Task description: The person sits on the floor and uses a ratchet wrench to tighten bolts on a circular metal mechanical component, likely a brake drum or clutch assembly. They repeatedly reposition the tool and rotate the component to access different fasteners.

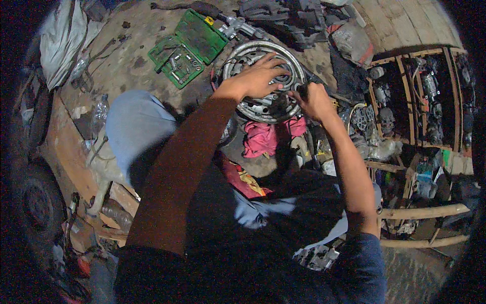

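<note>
A round silver metal wheel rim [251,109] with holes around its disc lies in front of me. My left hand [260,78] rests flat across its upper left part, fingers stretched out and spread. At the rim's right edge my right hand [315,103] is closed, thumb and fingers bent together. Something dark shows by its fingertips, but I cannot make out what it is. Just below the rim lies a crumpled pink cloth [260,139].
An open green tool case [202,36] with sockets lies beyond the rim to the left. Wooden racks [421,99] holding metal parts stand at the right. A dark tyre [39,200] and a clear plastic bottle [101,110] are on the left.
</note>
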A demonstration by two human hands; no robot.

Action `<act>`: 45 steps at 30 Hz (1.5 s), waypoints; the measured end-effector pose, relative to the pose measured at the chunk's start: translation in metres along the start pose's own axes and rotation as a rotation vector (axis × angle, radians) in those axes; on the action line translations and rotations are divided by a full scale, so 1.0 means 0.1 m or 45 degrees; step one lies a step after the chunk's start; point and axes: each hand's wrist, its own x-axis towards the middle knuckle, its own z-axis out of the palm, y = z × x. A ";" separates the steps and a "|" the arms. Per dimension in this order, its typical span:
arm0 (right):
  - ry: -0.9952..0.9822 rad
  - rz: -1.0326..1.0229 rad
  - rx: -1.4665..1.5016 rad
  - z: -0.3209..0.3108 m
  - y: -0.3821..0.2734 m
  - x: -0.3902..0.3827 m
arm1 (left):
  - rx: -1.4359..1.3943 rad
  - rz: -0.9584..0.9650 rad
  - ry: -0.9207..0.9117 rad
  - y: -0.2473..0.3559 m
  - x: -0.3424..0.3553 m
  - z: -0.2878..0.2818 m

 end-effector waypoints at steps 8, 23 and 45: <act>0.280 -0.244 -0.444 0.11 0.24 -0.07 | 0.005 -0.009 -0.004 0.05 0.01 -0.01; 0.247 -0.363 -0.532 0.11 0.31 -0.06 | 0.007 0.015 0.011 0.02 0.00 0.03; 0.316 0.056 -0.092 0.19 0.10 -0.07 | 0.004 0.034 0.015 0.02 0.00 0.01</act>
